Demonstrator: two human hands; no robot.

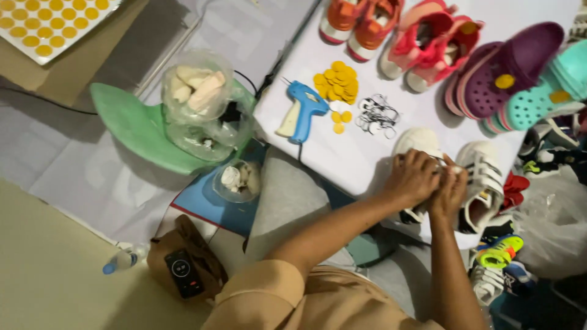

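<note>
Both forearms reach up from bottom centre. Left hand [413, 178] and right hand [449, 190] close together on a white sneaker [422, 142], lower right of centre; fingers apparently pinching something small, indistinct. Blue tagging gun [301, 110] and yellow discs [336, 82] lie above.

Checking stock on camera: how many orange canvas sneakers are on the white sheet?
2: both orange canvas sneakers sit side by side at the white sheet's top edge, cut off by the frame. Others may be out of view.

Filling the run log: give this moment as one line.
left hand: on white shoe | right hand: same shoe | blue tagging gun, yellow discs beside
</note>
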